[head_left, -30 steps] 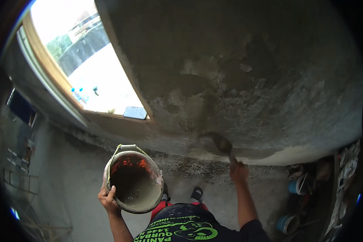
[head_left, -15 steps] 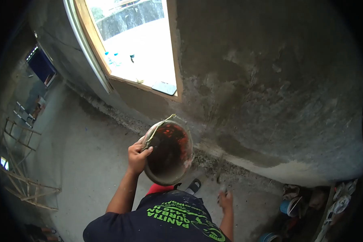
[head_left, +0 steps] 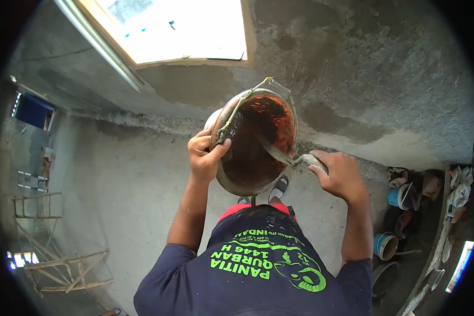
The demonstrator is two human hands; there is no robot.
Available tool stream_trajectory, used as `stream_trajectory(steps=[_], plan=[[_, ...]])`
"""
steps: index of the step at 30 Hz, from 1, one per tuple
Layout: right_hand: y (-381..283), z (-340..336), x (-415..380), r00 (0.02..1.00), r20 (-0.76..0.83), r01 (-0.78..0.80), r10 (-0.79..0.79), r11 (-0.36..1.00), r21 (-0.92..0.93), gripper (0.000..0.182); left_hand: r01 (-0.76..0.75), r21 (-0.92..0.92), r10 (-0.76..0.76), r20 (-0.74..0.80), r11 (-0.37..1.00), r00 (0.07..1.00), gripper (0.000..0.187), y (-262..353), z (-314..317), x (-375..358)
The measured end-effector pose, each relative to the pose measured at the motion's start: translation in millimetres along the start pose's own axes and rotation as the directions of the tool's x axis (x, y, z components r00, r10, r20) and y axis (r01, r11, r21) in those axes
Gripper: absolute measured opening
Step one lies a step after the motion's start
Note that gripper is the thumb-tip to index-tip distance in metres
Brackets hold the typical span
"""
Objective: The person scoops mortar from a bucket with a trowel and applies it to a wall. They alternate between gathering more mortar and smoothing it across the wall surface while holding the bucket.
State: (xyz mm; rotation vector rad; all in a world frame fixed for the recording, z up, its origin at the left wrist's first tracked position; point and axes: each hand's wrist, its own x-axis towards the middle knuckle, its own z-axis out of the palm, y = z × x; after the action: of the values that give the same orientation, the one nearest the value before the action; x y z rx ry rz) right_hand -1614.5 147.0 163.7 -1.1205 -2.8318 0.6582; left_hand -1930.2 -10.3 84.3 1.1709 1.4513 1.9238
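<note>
My left hand (head_left: pixel 204 157) grips the rim of a bucket (head_left: pixel 286 126), its thumb over the edge beside the wire handle. The bucket is tilted so that its mouth faces me, and its inner wall shows orange-red patches under dark, wet-looking residue. In my right hand (head_left: pixel 341 175) is a mortar-smeared trowel (head_left: pixel 275 152), fingers closed round the handle. Its blade reaches over the rim into the bucket. How much mortar lies at the bottom is too dark to tell.
Ahead stands a plastered wall (head_left: pixel 337 73) with damp patches and a bright window opening (head_left: pixel 195 31). A wooden frame (head_left: pixel 68 271) is at left. Buckets (head_left: pixel 387 246) and bags (head_left: pixel 461 184) lie at right. My sandalled feet (head_left: pixel 279 188) are below on the concrete floor (head_left: pixel 137 195).
The bucket and my left hand now appear higher and further right. My right hand has risen from low at my side, bringing the trowel into the bucket. The view has shifted too.
</note>
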Motion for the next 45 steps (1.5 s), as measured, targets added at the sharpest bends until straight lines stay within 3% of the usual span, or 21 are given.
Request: stream_trajectory(steps=[2, 6, 8, 11, 13, 18, 20, 25, 27, 31, 33, 34, 36, 39, 40, 41, 43, 45], plan=[[-23, -3, 8, 0.995, 0.098, 0.01, 0.008, 0.983, -0.184, 0.029, -0.047, 0.002, 0.047, -0.017, 0.999, 0.999, 0.013, 8, -2, -3], [-41, 5, 8, 0.955, 0.276, 0.157, -0.111, 0.976, -0.152, 0.025, -0.111, 0.099, 0.113, -0.013, 0.989, 0.994, 0.019, 14, -10, -16], [-34, 16, 10, 0.96, 0.233, 0.179, -0.154, 0.979, -0.093, 0.024, -0.163, 0.097, 0.169, -0.065, 0.982, 0.983, 0.022, 22, -1, -23], [-45, 20, 15, 0.972, 0.201, 0.125, -0.118, 0.992, -0.024, 0.026, -0.095, 0.064, 0.1, -0.072, 0.993, 0.992, 0.021, 27, -6, -34], [-44, 35, 21, 0.973, 0.186, 0.169, -0.135, 0.97, -0.177, 0.028, -0.083, 0.07, 0.088, -0.069, 0.994, 0.994, 0.019, 24, -10, -38], [-39, 39, 34, 0.937, 0.258, 0.255, -0.237, 0.966, -0.038, 0.028, -0.132, 0.075, 0.139, -0.088, 0.988, 0.986, 0.019, 20, -9, -38], [-44, 34, 45, 0.941, 0.291, 0.191, -0.174, 0.981, -0.031, 0.028, -0.15, 0.069, 0.155, -0.078, 0.986, 0.985, 0.018, 18, -9, -34], [-36, 41, 62, 0.896, 0.389, 0.203, -0.213, 0.977, 0.067, 0.029, -0.151, 0.051, 0.154, -0.059, 0.987, 0.986, 0.016, 20, 2, -17], [-34, 32, 65, 0.899, 0.417, 0.106, -0.136, 0.99, 0.094, 0.03, -0.175, 0.032, 0.177, -0.071, 0.984, 0.982, 0.015, 27, 10, -8], [19, 27, 94, 0.876, 0.416, 0.165, -0.244, 0.962, 0.218, 0.031, -0.118, 0.049, 0.12, -0.028, 0.992, 0.992, 0.019, -4, 42, 22], [45, 20, 108, 0.823, 0.458, 0.091, -0.336, 0.874, 0.477, 0.033, -0.113, 0.046, 0.114, -0.018, 0.993, 0.993, 0.021, -19, 52, 34], [66, 19, 116, 0.821, 0.46, 0.093, -0.339, 0.873, 0.478, 0.033, -0.096, 0.045, 0.097, -0.021, 0.994, 0.995, 0.022, -23, 62, 41], [98, 24, 129, 0.748, 0.606, -0.207, -0.27, 0.773, 0.6, 0.038, -0.081, 0.046, 0.083, -0.028, 0.996, 0.996, 0.023, -29, 73, 53], [117, 21, 126, 0.705, 0.645, -0.319, -0.295, 0.681, 0.66, 0.041, -0.053, 0.01, 0.053, -0.097, 0.999, 0.994, 0.023, -34, 84, 61], [128, 21, 128, 0.678, 0.666, -0.392, -0.312, 0.612, 0.687, 0.038, 0.001, -0.01, -0.002, -0.09, 1.0, 0.996, 0.013, -36, 81, 61], [144, 23, 130, 0.675, 0.667, -0.389, -0.314, 0.618, 0.684, 0.038, 0.05, -0.03, -0.052, -0.081, 0.998, 0.995, 0.031, -41, 85, 64], [164, 29, 127, 0.651, 0.693, -0.623, -0.311, 0.302, 0.721, 0.037, 0.042, -0.045, -0.045, -0.083, 0.998, 0.996, 0.038, -30, 94, 72], [175, 30, 121, 0.669, 0.693, -0.651, -0.27, 0.238, 0.721, 0.037, 0.068, -0.141, -0.098, -0.215, 0.988, 0.972, 0.018, -24, 100, 81]])
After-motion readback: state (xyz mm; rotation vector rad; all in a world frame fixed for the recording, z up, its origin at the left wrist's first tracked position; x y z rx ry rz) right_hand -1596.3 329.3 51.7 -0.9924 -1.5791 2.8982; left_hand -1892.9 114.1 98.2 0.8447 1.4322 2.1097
